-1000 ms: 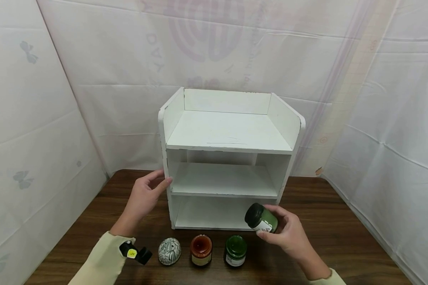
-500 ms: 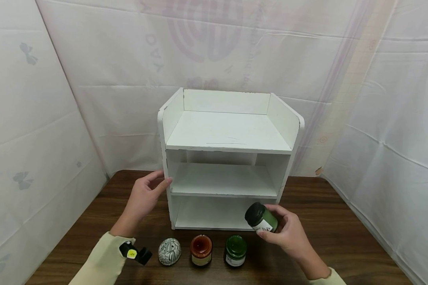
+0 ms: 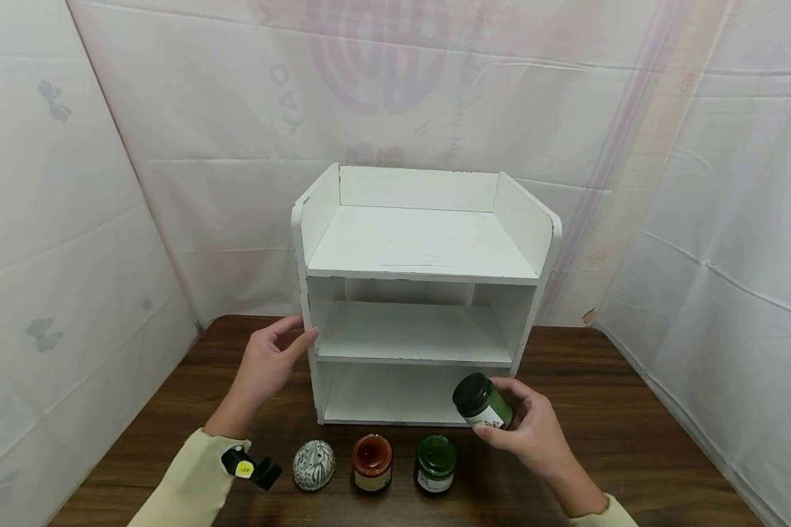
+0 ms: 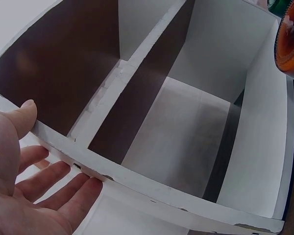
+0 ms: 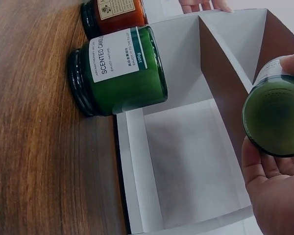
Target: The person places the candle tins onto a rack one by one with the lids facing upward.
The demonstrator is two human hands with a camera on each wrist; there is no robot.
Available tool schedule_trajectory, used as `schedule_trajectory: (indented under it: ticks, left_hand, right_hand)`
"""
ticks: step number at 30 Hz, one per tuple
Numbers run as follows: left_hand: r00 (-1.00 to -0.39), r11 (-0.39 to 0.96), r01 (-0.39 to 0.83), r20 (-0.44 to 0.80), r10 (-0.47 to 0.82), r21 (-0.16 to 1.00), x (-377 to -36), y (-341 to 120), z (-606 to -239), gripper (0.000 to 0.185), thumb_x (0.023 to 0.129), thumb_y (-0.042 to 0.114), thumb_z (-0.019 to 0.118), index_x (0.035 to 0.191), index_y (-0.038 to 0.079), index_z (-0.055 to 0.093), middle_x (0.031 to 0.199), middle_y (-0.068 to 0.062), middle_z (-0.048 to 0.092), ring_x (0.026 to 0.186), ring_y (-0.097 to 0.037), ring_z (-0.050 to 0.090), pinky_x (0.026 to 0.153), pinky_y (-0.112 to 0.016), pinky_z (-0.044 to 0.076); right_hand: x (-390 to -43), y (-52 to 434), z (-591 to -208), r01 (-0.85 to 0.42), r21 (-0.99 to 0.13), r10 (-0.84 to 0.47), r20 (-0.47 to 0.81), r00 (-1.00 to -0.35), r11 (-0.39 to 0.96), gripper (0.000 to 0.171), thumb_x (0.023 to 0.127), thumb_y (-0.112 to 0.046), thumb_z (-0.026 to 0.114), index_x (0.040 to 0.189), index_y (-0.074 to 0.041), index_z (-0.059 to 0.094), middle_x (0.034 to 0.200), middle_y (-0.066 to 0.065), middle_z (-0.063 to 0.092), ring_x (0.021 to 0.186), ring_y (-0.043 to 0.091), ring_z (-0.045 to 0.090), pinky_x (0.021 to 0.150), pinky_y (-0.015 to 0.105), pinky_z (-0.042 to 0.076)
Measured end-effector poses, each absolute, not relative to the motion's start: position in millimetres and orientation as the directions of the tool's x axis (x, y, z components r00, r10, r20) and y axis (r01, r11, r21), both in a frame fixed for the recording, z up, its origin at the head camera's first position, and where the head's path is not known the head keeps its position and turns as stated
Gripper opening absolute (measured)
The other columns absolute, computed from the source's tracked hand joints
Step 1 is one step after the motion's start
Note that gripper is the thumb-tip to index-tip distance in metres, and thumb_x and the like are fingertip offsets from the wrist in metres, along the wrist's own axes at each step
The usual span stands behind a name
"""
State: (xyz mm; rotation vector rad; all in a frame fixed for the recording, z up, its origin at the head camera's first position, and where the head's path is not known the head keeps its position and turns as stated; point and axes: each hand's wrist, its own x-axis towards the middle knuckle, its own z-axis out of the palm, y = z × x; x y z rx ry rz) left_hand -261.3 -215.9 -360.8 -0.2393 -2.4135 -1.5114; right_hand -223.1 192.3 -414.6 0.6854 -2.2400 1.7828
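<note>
My right hand point(image 3: 530, 432) grips a green glass candle jar point(image 3: 497, 408) with a black lid and a white label. It is tilted, lid toward the upper left, and raised in front of the lower right of a white shelf unit point(image 3: 428, 278). In the right wrist view the jar's round green base point(image 5: 277, 115) faces the camera. At the unit's left side, my left hand point(image 3: 270, 362) holds the side panel. The left wrist view has the thumb point(image 4: 24, 117) on the panel's front edge and the fingers along its outer face.
A black-and-white patterned rounded object point(image 3: 313, 465), an amber jar point(image 3: 372, 462) and another green jar point(image 3: 436, 464), labelled "SCENTED CANDLE", stand in a row before the unit. All rest on a dark wooden table point(image 3: 606, 410). White sheeting point(image 3: 224, 110) hangs behind and at both sides.
</note>
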Motion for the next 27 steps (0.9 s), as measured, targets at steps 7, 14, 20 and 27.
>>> schedule_trajectory:
  ticks: [7,14,20,27]
  left_hand:
    - [-0.948,0.426,0.282,0.317,-0.013,0.859,-260.2,-215.2,-360.3,0.057,0.100,0.048,0.065,0.146,0.015,0.058,0.144,-0.011,0.062,0.130,-0.031,0.060,0.103,-0.052,0.052]
    - [-0.949,0.420,0.281,0.315,-0.013,0.863,-260.4,-213.9,-359.8,0.056,0.100,0.048,0.065,0.145,0.016,0.059,0.143,-0.011,0.063,0.129,-0.030,0.060,0.102,-0.049,0.052]
    - [-0.950,0.418,0.278,0.313,-0.015,0.865,-259.9,-212.6,-359.5,0.056,0.100,0.048,0.065,0.145,0.016,0.059,0.143,-0.010,0.063,0.129,-0.030,0.060,0.102,-0.048,0.052]
    - [-0.948,0.409,0.286,0.317,-0.008,0.866,-260.8,-210.9,-359.2,0.056,0.099,0.047,0.065,0.145,0.016,0.059,0.144,-0.010,0.062,0.130,-0.031,0.060,0.103,-0.052,0.052]
  right_hand:
    - [-225.1,191.6,-417.2,-0.481,-0.863,-0.232,0.442,-0.866,0.151,0.054,0.075,0.010,0.081,0.125,0.008,0.059,0.107,-0.005,0.068,0.089,0.006,0.064,0.073,0.024,0.058]
    - [-224.6,191.1,-417.2,-0.457,-0.878,-0.213,0.424,-0.880,0.141,0.055,0.076,0.010,0.079,0.126,0.009,0.058,0.110,-0.003,0.068,0.092,0.007,0.064,0.075,0.023,0.058]
    - [-223.6,190.3,-417.4,-0.441,-0.888,-0.202,0.412,-0.888,0.129,0.055,0.076,0.011,0.079,0.126,0.010,0.057,0.111,-0.003,0.068,0.095,0.006,0.064,0.078,0.021,0.057]
    - [-223.4,189.7,-417.7,-0.440,-0.889,-0.187,0.415,-0.890,0.124,0.056,0.076,0.011,0.079,0.127,0.009,0.056,0.112,0.000,0.067,0.096,0.006,0.064,0.080,0.019,0.056]
